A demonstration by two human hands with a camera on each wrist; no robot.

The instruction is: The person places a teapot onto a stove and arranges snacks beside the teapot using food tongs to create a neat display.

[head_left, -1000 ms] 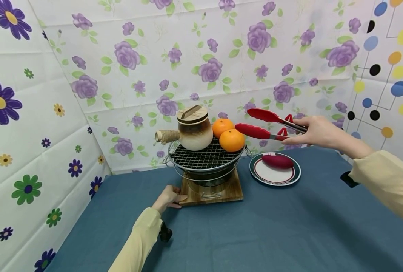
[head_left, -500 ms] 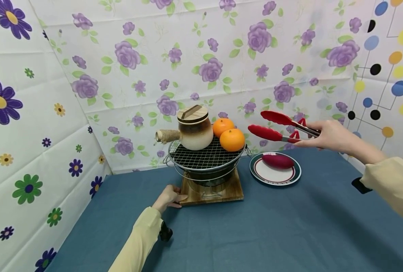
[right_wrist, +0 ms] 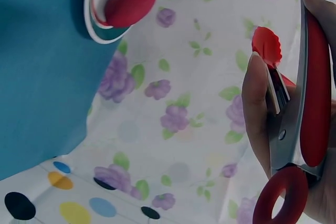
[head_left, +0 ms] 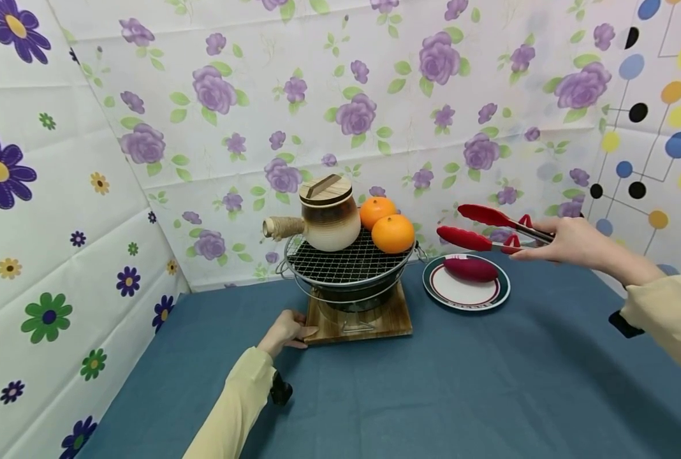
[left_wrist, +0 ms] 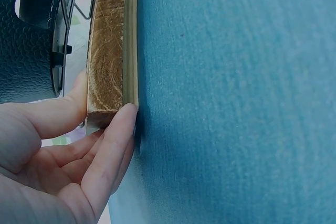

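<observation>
My left hand (head_left: 285, 329) pinches the front left corner of the wooden board (head_left: 383, 323), thumb on top and fingers beneath, as the left wrist view shows. On that board stands a round grill (head_left: 340, 271) with a wire mesh. My right hand (head_left: 576, 245) grips red-tipped tongs (head_left: 467, 238) in the air, right of the grill. The tongs' tips are apart with nothing between them. Below them, a dark red sweet potato-shaped thing (head_left: 471, 269) lies on a white plate (head_left: 438, 290) with a green rim. Its kind is not certain.
A brown and cream pot (head_left: 331, 226) with a wooden lid and rope-wrapped handle sits on the mesh. Two oranges (head_left: 393, 234) rest beside it. Floral cloth walls (head_left: 214, 191) stand behind and left, a dotted one (head_left: 650, 166) right. Blue cloth (head_left: 403, 395) covers the table.
My right hand has moved to the right and slightly down with the tongs, away from the oranges. My left hand keeps its hold on the board.
</observation>
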